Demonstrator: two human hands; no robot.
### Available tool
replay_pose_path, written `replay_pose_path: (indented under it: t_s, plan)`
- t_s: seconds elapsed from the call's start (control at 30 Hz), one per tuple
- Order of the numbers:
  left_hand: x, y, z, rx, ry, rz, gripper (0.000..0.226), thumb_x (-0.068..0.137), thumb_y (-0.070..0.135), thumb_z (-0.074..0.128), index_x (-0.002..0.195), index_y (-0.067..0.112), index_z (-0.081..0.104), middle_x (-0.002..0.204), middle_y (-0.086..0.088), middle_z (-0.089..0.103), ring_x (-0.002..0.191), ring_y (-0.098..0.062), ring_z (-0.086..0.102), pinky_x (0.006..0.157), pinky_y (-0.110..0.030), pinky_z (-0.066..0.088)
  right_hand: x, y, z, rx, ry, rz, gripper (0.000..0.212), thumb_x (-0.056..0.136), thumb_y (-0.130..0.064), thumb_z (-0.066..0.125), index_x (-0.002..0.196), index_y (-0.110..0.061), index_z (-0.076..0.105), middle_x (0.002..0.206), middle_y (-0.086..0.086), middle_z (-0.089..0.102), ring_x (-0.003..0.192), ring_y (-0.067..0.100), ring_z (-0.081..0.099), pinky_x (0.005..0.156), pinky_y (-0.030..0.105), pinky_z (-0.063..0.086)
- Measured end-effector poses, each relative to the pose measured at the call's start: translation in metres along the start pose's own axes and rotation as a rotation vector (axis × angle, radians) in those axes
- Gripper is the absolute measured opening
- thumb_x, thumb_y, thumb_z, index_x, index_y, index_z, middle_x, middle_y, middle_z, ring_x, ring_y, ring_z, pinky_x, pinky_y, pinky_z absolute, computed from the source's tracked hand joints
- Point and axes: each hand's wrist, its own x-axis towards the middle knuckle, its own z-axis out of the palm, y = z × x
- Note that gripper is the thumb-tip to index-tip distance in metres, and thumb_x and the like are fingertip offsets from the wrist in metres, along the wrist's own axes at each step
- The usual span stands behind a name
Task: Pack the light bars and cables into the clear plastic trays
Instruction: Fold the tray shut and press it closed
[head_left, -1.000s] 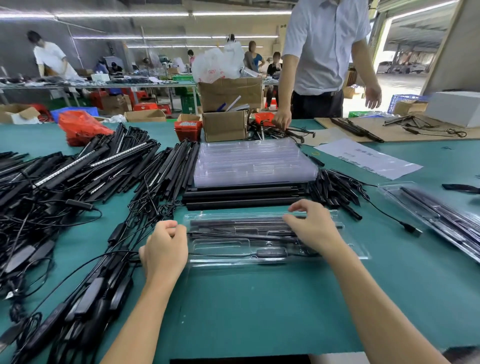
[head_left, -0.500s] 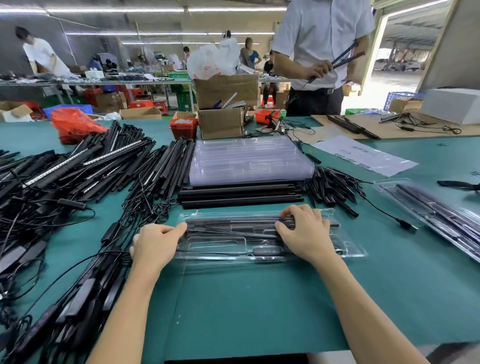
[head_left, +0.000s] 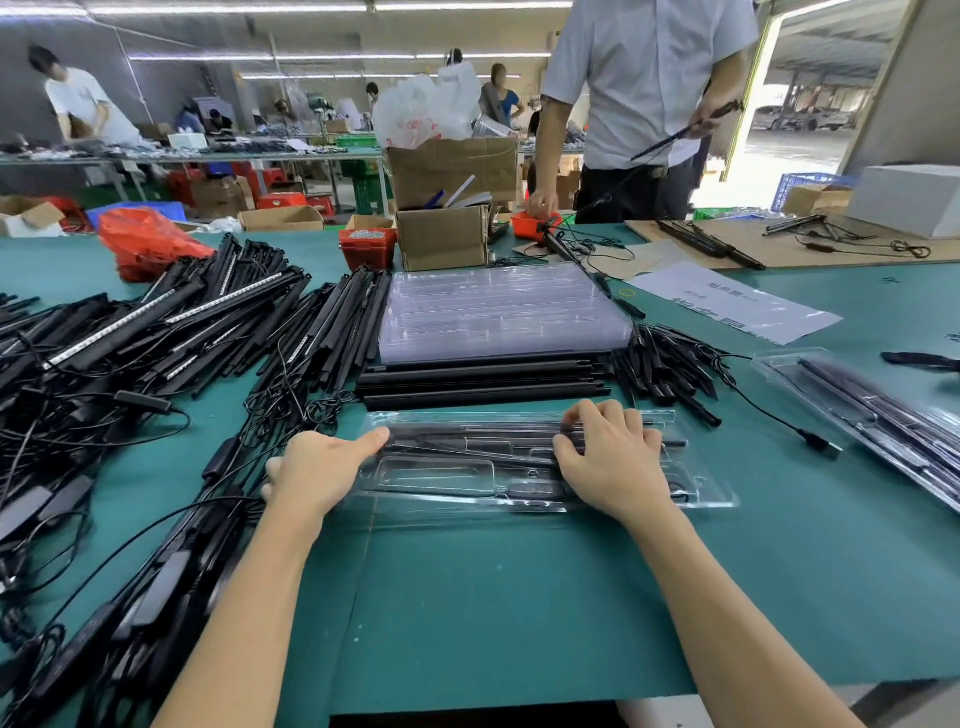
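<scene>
A clear plastic tray (head_left: 457, 483) lies crosswise in front of me on the green table (head_left: 519, 613), with black light bars (head_left: 467, 434) and a cable part inside. My left hand (head_left: 317, 473) is at the tray's left end, its thumb pressing on the tray edge and its fingers curled beside it. My right hand (head_left: 613, 462) rests on the tray's right half, bent fingertips pressing down on the bars along the far side. A stack of empty clear trays (head_left: 498, 312) sits just beyond on a few long black bars (head_left: 478, 387).
Piles of loose light bars (head_left: 156, 332) and cables (head_left: 130, 597) cover the left. Short black pieces (head_left: 660, 369) and a USB lead (head_left: 815, 441) lie right of the stack. A filled tray (head_left: 883, 415) sits far right. A person (head_left: 644, 104) stands across the table behind boxes (head_left: 441, 239).
My left hand went from a fist beside the tray to thumb on its left end. My right hand shifted slightly. The person opposite lifted a bar off the table.
</scene>
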Motion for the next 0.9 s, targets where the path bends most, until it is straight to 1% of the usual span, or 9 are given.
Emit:
replay_pose_path:
  t_s: [0.07,0.17,0.27,0.37,0.5,0.63,0.67,0.8,0.9]
  plan:
    - [0.0,0.006,0.003,0.197,0.013,-0.005,0.046,0.084,0.069,0.061,0.086,0.023,0.066,0.116,-0.005,0.055,0.125,-0.03,0.033,0.097,-0.044,0.028,0.0,0.0,0.001,-0.005,-0.001,-0.004,0.021,0.095,-0.04,0.044,0.112,-0.028,0.047,0.118,-0.001,0.045,0.115,0.023,0.036,0.1,0.044,0.024]
    - [0.004,0.014,0.008,0.333,0.009,-0.034,0.062,0.087,0.066,0.059,0.122,0.015,0.062,0.14,-0.012,0.044,0.131,-0.033,0.03,0.103,-0.048,0.028,-0.001,0.001,0.001,-0.018,-0.008,-0.014,0.022,0.095,-0.041,0.043,0.112,-0.028,0.046,0.118,-0.002,0.044,0.113,0.023,0.035,0.1,0.044,0.025]
    - [0.006,0.017,0.015,0.392,0.042,-0.022,0.07,0.089,0.061,0.061,0.134,0.008,0.05,0.142,-0.017,0.039,0.133,-0.035,0.029,0.105,-0.049,0.03,0.0,0.001,0.001,-0.032,-0.009,-0.016,0.023,0.096,-0.042,0.043,0.113,-0.027,0.046,0.118,-0.001,0.044,0.114,0.024,0.036,0.099,0.044,0.025]
    - [0.006,0.016,0.017,0.293,0.142,-0.004,0.08,0.079,0.053,0.076,0.128,0.006,0.034,0.141,-0.018,0.037,0.132,-0.036,0.031,0.104,-0.053,0.032,-0.001,0.001,0.0,-0.034,-0.017,-0.017,0.024,0.096,-0.043,0.043,0.114,-0.027,0.046,0.12,-0.001,0.044,0.115,0.024,0.036,0.1,0.044,0.025]
    - [0.008,0.012,0.016,0.296,0.102,-0.02,0.065,0.077,0.056,0.073,0.114,0.018,0.034,0.137,-0.014,0.038,0.129,-0.033,0.032,0.103,-0.049,0.03,0.0,0.001,0.001,-0.046,-0.016,-0.017,0.026,0.097,-0.043,0.042,0.116,-0.026,0.046,0.12,0.0,0.044,0.114,0.024,0.036,0.1,0.044,0.025]
    - [0.01,0.015,0.02,0.404,0.095,-0.043,0.082,0.082,0.073,0.057,0.136,0.013,0.039,0.144,-0.017,0.033,0.135,-0.034,0.027,0.108,-0.049,0.026,0.0,0.0,0.001,-0.047,-0.02,-0.019,0.024,0.096,-0.042,0.041,0.114,-0.026,0.046,0.119,0.0,0.044,0.114,0.024,0.036,0.099,0.044,0.026]
    - [0.011,0.016,0.021,0.416,0.092,-0.041,0.08,0.083,0.075,0.054,0.135,0.015,0.04,0.144,-0.017,0.033,0.135,-0.033,0.027,0.108,-0.049,0.025,0.0,0.001,0.001,-0.046,-0.02,-0.02,0.024,0.096,-0.042,0.041,0.113,-0.026,0.046,0.119,0.0,0.044,0.113,0.024,0.035,0.099,0.044,0.026]
    - [0.011,0.019,0.023,0.44,0.07,0.005,0.048,0.089,0.069,0.052,0.11,0.029,0.039,0.134,-0.013,0.039,0.128,-0.03,0.031,0.104,-0.045,0.026,0.0,0.0,0.001,-0.046,-0.023,-0.02,0.023,0.096,-0.041,0.042,0.113,-0.026,0.046,0.119,0.0,0.043,0.113,0.024,0.035,0.098,0.045,0.025]
    - [0.015,0.021,0.022,0.452,0.016,0.004,0.041,0.091,0.066,0.052,0.107,0.031,0.039,0.126,-0.01,0.04,0.122,-0.029,0.033,0.102,-0.044,0.026,0.0,0.001,0.0,-0.046,-0.032,-0.022,0.022,0.096,-0.041,0.042,0.112,-0.026,0.046,0.118,-0.001,0.043,0.113,0.024,0.035,0.098,0.045,0.026]
